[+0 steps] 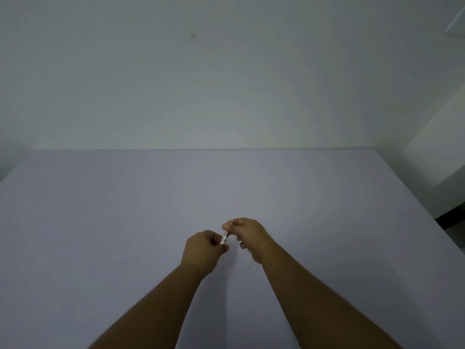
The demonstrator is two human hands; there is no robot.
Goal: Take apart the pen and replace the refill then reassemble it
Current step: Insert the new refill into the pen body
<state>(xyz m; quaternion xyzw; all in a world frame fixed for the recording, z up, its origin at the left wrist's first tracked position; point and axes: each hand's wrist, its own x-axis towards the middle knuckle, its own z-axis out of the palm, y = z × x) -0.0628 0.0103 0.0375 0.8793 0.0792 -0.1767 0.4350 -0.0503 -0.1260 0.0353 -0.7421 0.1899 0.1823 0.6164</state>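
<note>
A small clear pen with a dark band is held above the table, between both hands. My left hand is closed around the pen's lower end. My right hand pinches the upper end with thumb and fingers. Only a short stretch of the pen shows between the hands; the rest is hidden by fingers. A thin pale stick, possibly a refill, pokes out below my right palm; I cannot tell whether the hand holds it or it lies on the table.
The pale lilac table spreads wide around the hands. Its far edge meets a plain white wall. The table's right edge drops off to a dark floor.
</note>
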